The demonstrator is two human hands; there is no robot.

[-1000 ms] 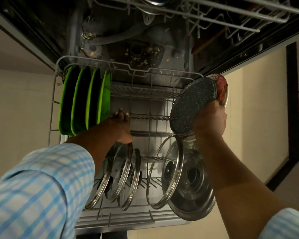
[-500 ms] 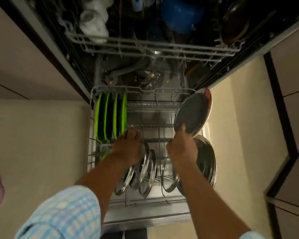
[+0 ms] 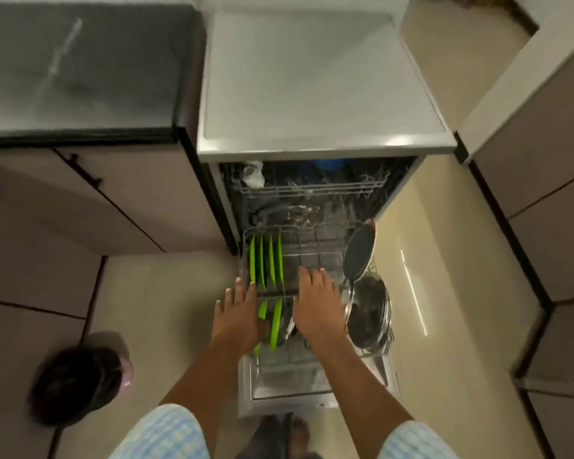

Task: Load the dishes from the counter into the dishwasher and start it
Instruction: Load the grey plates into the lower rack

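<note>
Now both hands are held flat, fingers straight and spread, with nothing gripped; whether the lower rack (image 3: pixel 325 260) beneath is touched cannot be told. The left hand (image 3: pixel 237 321) is placed at the rack's left edge, and the green plates (image 3: pixel 266 260) are stood on edge just beyond its fingertips. The right hand (image 3: pixel 317 303) is held over the rack's middle. Steel lids (image 3: pixel 368 314) are seen just to its right, and the dark speckled plate (image 3: pixel 358 251) is stood upright beyond them.
</note>
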